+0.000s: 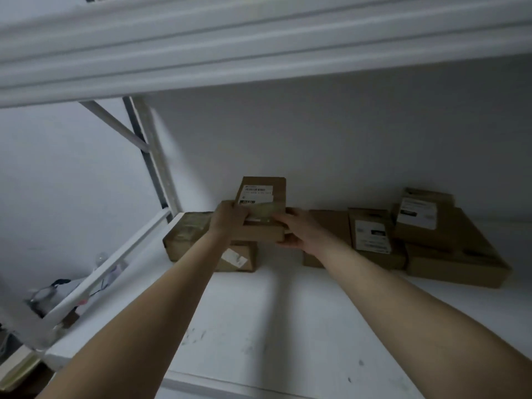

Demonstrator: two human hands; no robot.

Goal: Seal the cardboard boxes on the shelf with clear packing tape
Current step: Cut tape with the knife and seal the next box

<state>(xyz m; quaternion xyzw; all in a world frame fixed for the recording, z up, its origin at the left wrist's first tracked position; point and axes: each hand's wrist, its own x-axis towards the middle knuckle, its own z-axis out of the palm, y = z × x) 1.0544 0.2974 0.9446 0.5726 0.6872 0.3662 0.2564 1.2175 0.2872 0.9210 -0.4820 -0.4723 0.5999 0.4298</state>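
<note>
A small cardboard box (263, 197) with a white label sits on top of a stack at the back of the white shelf (273, 318). Shiny clear tape crosses its near end. My left hand (229, 218) grips the box's left near corner, fingers curled round the edge. My right hand (296, 228) holds the right near corner, thumb under the side. Beneath it lies a taped box (187, 234) to the left and a lower labelled box (239, 259). No tape roll shows.
More cardboard boxes stand at the right: a labelled one (371, 234), a large flat one (460, 254) and a small one (420, 214) on top. The shelf above (259, 47) hangs low overhead. A metal upright (152, 156) frames the left; clutter lies below left.
</note>
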